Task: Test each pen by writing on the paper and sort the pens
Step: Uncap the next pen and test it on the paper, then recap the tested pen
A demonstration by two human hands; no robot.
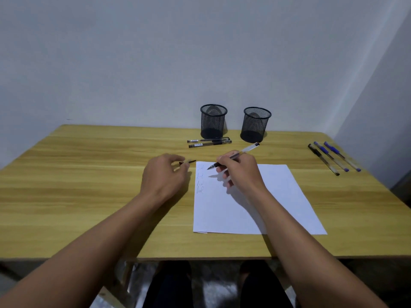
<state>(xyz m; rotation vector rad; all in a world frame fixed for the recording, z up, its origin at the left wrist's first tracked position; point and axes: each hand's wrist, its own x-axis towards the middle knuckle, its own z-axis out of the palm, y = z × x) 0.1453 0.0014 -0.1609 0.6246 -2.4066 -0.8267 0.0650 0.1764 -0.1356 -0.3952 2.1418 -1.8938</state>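
Observation:
My right hand (241, 172) grips a clear-barrelled pen (249, 149), its tip just above the top left of the white paper (266, 207). Several faint scribbles (200, 182) run down the paper's left edge. My left hand (164, 174) rests on the table left of the paper and pinches a dark pen cap (189, 162). Two black mesh cups (213, 121) (255, 124) stand at the back, both looking empty. Two black pens (209, 142) lie in front of the left cup. Three pens (333, 157), one black and two blue, lie at the right.
The wooden table (89, 185) stands in a corner, with a white wall behind and another at the right. Its front edge is close to my body, and my legs show below it.

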